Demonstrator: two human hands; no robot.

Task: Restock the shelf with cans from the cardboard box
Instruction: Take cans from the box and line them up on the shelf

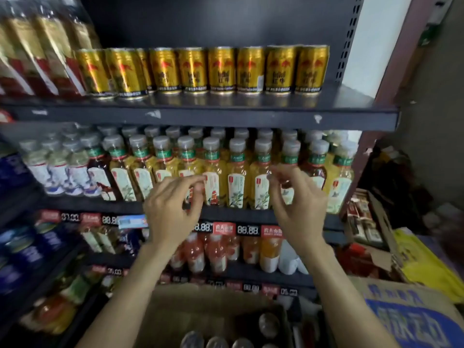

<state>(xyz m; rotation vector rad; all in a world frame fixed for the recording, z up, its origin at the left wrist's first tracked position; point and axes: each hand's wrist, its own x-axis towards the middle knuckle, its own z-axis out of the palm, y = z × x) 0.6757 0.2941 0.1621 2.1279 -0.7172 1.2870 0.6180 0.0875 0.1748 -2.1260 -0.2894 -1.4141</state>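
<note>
Both my hands were empty, fingers loosely curled: left hand (170,209), right hand (298,207), raised before the tea bottles (236,172). Gold cans (221,69) lined the back edge of the dark shelf (200,116); front edge bare, presumably for restocking. Remaining cans (216,341) sat in the cardboard box (200,305) below, in a dim aisle

price tags (247,230) on the shelf edge read 88.88.

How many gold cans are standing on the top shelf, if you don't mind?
9 gold cans in one row along the top shelf; the third from the left is half hidden, and more may stand behind.
</note>
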